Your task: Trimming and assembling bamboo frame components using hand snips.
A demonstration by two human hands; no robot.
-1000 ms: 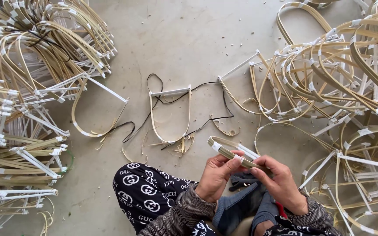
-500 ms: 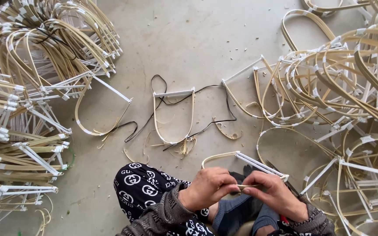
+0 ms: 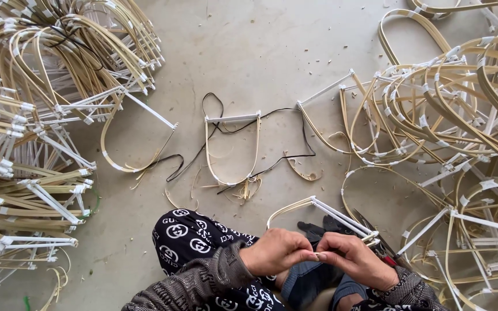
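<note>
While both hands, left (image 3: 275,251) and right (image 3: 354,260), pinch bamboo frame (image 3: 318,207), grip closed, bare floor (image 3: 249,52) ahead

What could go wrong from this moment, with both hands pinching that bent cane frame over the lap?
The left hand and right hand pinch one corner of the cane frame; the thin strip might snap or spring loose. The dark tool beside the right hand could catch a finger.

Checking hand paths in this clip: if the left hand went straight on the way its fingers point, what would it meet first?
The left hand points rightward and would meet the right hand at once; their fingertips already look touching around the thin strip.
</note>
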